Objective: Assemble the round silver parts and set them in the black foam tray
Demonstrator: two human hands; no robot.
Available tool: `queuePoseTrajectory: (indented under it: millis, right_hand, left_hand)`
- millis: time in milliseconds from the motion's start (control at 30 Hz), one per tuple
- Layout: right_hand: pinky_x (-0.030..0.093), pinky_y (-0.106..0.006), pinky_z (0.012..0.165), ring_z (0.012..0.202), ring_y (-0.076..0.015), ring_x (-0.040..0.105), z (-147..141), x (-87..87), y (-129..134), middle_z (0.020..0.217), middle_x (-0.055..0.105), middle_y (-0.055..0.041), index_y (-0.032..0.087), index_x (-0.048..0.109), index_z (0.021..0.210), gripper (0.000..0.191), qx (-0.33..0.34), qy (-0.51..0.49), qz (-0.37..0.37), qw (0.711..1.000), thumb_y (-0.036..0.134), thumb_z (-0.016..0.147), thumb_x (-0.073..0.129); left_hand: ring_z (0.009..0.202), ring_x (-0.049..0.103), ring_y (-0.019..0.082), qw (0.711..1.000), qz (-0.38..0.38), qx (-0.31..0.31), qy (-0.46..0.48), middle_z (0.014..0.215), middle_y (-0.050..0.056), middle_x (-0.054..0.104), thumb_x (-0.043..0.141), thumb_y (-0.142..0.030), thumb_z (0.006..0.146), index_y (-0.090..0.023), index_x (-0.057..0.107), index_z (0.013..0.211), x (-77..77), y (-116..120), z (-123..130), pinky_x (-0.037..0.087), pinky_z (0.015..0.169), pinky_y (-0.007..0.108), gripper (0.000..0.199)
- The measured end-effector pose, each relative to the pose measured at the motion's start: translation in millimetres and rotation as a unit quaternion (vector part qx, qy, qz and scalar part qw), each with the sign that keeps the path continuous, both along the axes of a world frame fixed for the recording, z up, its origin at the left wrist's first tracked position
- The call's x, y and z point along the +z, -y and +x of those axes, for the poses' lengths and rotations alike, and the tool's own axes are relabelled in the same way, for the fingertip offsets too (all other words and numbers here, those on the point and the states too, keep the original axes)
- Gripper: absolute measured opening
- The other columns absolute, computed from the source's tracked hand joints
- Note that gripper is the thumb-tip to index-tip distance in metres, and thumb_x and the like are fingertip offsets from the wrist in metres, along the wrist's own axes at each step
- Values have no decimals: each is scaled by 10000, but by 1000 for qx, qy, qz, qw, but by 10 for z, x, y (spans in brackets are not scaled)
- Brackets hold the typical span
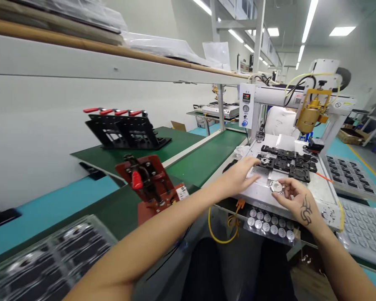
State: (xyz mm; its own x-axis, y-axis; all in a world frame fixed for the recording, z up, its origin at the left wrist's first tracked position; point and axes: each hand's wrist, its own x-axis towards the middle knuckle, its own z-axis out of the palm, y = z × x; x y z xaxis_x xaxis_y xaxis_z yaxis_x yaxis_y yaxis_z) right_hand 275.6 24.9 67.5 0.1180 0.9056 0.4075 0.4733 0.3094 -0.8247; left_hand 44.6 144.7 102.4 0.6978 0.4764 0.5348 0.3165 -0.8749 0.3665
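Note:
My right hand (296,198) holds a round silver watch case (276,187) by its edge, between thumb and fingers, over the front of the machine's white bed. To its left my left hand (242,173) is stretched out with thumb and fingers apart and nothing between them. Its fingertips are close to the black fixture (282,163) on the bed; whether they touch it I cannot tell. A second round metal part (265,160) sits in the fixture's left end, right beside those fingertips.
Above the bed hangs a gold dispensing head (310,119). A red clamp jig (153,184) stands at the left, with black toggle-clamp fixtures (125,129) behind it. Clear trays (351,175) lie at the right; a tray of round discs (269,223) is below the bed.

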Motion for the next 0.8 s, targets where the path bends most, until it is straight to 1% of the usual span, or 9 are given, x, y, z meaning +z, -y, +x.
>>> queuePoseTrajectory:
  millis: [100,167,233,333,433,533,600,700,800]
  right_hand:
    - [485,-331,645,673,-183,553,250,106,77,739,572,15,195,726,1156,447,-58,20,8,998,516,863,830]
    - [494,-336,648,676,-188,564,375,127,162,752,586,10,203,723,1180,466,-79,25,11,997,541,873,821]
    - [505,-337,650,679,-188,570,492,102,256,763,597,7,209,720,1198,490,-94,21,17,995,560,872,825]
    - [507,-330,632,670,-186,572,648,43,359,764,611,2,206,721,1204,510,-105,11,21,994,565,861,840]
    - [505,-330,639,670,-185,567,727,53,327,765,615,0,206,722,1195,482,-118,23,22,992,550,874,828]
    - [491,-327,643,671,-186,558,710,132,79,756,604,3,199,717,1156,454,-117,66,34,990,549,880,801]
    - [481,-327,649,685,-191,558,664,187,-203,776,613,-9,192,711,1114,420,-109,113,42,987,540,888,771]
    - [486,-333,719,770,-211,589,564,248,-718,862,648,-43,190,705,1043,334,-86,207,30,974,476,879,754]
    - [485,-329,793,870,-231,622,464,285,-1214,922,679,-55,190,717,961,281,-46,254,-3,966,408,810,810]
  left_hand:
    - [1412,568,310,993,-87,28,-79,1484,178,619,637,-323,1000,-151,633,1364,158,-599,378,424,1228,466,403]
    - [1413,582,335,985,-123,18,-123,1492,178,644,751,-343,897,-139,692,1319,207,-936,569,422,1222,447,473]
    - [1343,644,347,976,-150,3,-155,1431,156,708,835,-342,785,-150,757,1227,201,-1183,682,470,1166,421,488]
    - [1233,711,327,967,-180,-9,-178,1339,110,772,853,-359,731,-180,806,1126,141,-1391,735,513,1086,385,436]
    - [1182,728,313,966,-193,-17,-171,1273,81,799,869,-378,692,-195,818,1048,115,-1461,740,519,1052,358,404]
    - [1135,731,316,970,-195,-23,-144,1175,65,818,893,-375,646,-194,813,965,170,-1440,734,525,1029,355,375]
    - [1154,717,316,975,-193,-22,-110,1187,74,809,882,-397,670,-187,803,999,236,-1387,705,519,1048,371,398]
    - [1227,680,292,981,-185,-18,-48,1301,110,761,813,-436,774,-169,759,1150,333,-1252,603,500,1096,394,464]
    - [1162,695,261,979,-201,-26,26,1308,143,736,782,-442,816,-152,702,1231,392,-1037,437,538,1048,407,513]
